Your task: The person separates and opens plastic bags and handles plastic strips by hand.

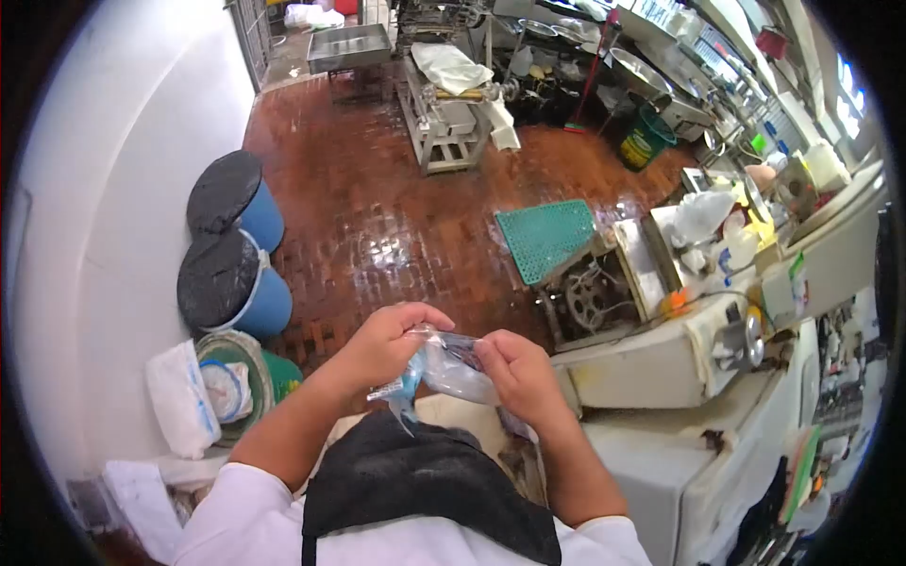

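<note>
Both my hands hold a clear plastic bag (pixel 451 368) with blue print in front of my chest. My left hand (pixel 385 344) pinches its upper left edge, and a crumpled corner hangs below the fingers. My right hand (pixel 519 375) grips the bag's right side with curled fingers. The bag is stretched between the two hands. Below them I see my black apron (pixel 415 486) and white sleeves. What is inside the bag I cannot tell.
A worn white machine (pixel 661 358) with a handle stands right of my hands. A green crate (pixel 547 238) leans on a scale. Two blue barrels (pixel 231 255) with black lids stand by the left wall above a bucket. Wet red tile floor (pixel 377 189) stretches to steel tables.
</note>
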Tool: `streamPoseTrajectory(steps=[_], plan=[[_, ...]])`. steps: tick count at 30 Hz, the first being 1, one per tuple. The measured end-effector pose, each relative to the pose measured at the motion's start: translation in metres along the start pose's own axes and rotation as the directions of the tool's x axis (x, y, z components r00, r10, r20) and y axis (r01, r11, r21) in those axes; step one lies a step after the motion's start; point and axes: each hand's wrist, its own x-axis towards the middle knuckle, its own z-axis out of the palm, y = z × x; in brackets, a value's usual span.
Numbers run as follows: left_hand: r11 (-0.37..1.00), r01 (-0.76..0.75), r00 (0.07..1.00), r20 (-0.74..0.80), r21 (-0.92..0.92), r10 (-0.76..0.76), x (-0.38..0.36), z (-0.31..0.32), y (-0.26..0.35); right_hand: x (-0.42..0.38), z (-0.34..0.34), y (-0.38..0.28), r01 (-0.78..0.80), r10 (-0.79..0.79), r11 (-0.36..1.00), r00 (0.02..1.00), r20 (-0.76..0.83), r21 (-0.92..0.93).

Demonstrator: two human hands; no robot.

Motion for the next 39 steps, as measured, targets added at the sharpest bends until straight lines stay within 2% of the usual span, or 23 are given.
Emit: streamPoseTrajectory(steps=[3,4,8,12,15,16,17,19,20,21,23,24,25,27,28,30,31,33,34,36,37,39], plan=[[0.997,-0.077,0.995,0.069,0.002,0.076,0.071,-0.011,0.004,0.045,-0.032,0.013,-0.037,0.038,0.999,0.999,-0.015,0.028],[0.997,-0.045,0.995,0.091,-0.068,0.051,0.093,-0.010,0.005,0.059,-0.045,0.019,-0.052,0.053,0.998,0.998,-0.028,0.037],[0.995,-0.019,0.988,0.151,-0.100,0.034,0.189,-0.014,0.008,0.110,-0.096,0.060,-0.189,0.188,0.971,0.982,0.021,0.144],[0.990,-0.138,0.981,0.135,0.005,0.136,0.303,-0.025,-0.016,0.165,-0.141,0.164,-0.166,0.222,0.812,0.975,-0.033,0.559],[0.993,-0.069,0.990,0.114,-0.098,0.080,0.398,-0.031,-0.053,0.229,-0.182,0.256,-0.282,0.366,0.770,0.930,-0.035,0.573],[0.990,-0.108,0.989,0.095,-0.092,0.116,0.432,-0.030,-0.069,0.259,-0.192,0.284,-0.324,0.428,0.750,0.902,-0.050,0.577],[0.977,0.033,0.992,0.129,-0.209,-0.006,0.462,-0.028,-0.080,0.300,-0.205,0.313,-0.303,0.428,0.773,0.898,-0.105,0.558],[0.967,0.073,0.991,0.124,-0.245,-0.044,0.516,-0.019,-0.075,0.360,-0.213,0.341,-0.356,0.500,0.770,0.853,-0.153,0.530],[0.998,-0.027,0.994,0.104,-0.052,0.032,0.543,-0.020,-0.073,0.387,-0.210,0.352,-0.314,0.441,0.806,0.884,-0.156,0.502],[0.991,-0.011,0.996,0.087,-0.132,0.023,0.574,-0.023,-0.072,0.421,-0.215,0.358,-0.249,0.361,0.849,0.917,-0.170,0.466],[0.962,0.041,0.995,0.094,-0.271,-0.016,0.631,-0.029,-0.075,0.473,-0.247,0.343,-0.209,0.210,0.918,0.977,0.033,0.337],[0.962,0.024,0.998,0.060,-0.272,-0.008,0.667,-0.032,-0.083,0.497,-0.258,0.345,-0.257,0.237,0.912,0.966,0.100,0.319],[0.963,0.052,0.993,0.116,-0.263,-0.022,0.700,-0.037,-0.076,0.521,-0.273,0.350,-0.288,0.263,0.930,0.955,0.135,0.227],[0.952,0.069,0.980,0.196,-0.299,-0.009,0.770,-0.042,-0.085,0.561,-0.300,0.358,-0.351,0.350,0.925,0.936,0.035,0.145],[0.964,0.038,0.974,0.227,-0.264,0.023,0.811,-0.037,-0.082,0.577,-0.316,0.375,-0.355,0.371,0.920,0.926,-0.076,0.166],[0.979,0.028,0.963,0.268,-0.201,0.027,0.874,-0.022,-0.080,0.579,-0.328,0.418,-0.382,0.428,0.899,0.873,-0.234,0.216],[0.989,0.019,0.957,0.290,-0.149,0.026,0.905,-0.012,-0.069,0.576,-0.344,0.424,-0.430,0.477,0.874,0.847,-0.233,0.226],[0.985,0.118,0.897,0.439,-0.125,-0.052,0.963,0.004,-0.057,0.570,-0.370,0.454,-0.495,0.575,0.806,0.785,-0.232,0.323],[0.995,-0.093,0.911,0.399,-0.043,0.103,0.993,0.014,-0.053,0.566,-0.381,0.473,-0.519,0.628,0.756,0.746,-0.221,0.399],[0.990,-0.128,0.908,0.394,-0.055,0.139,1.056,0.032,-0.053,0.560,-0.401,0.517,-0.548,0.720,0.685,0.608,-0.334,0.481],[0.988,-0.141,0.909,0.387,-0.064,0.155,1.085,0.043,-0.051,0.563,-0.413,0.540,-0.569,0.758,0.644,0.565,-0.326,0.511],[0.991,-0.052,0.914,0.393,-0.124,0.097,1.140,0.061,-0.040,0.564,-0.428,0.589,-0.601,0.827,0.555,0.475,-0.301,0.576]])
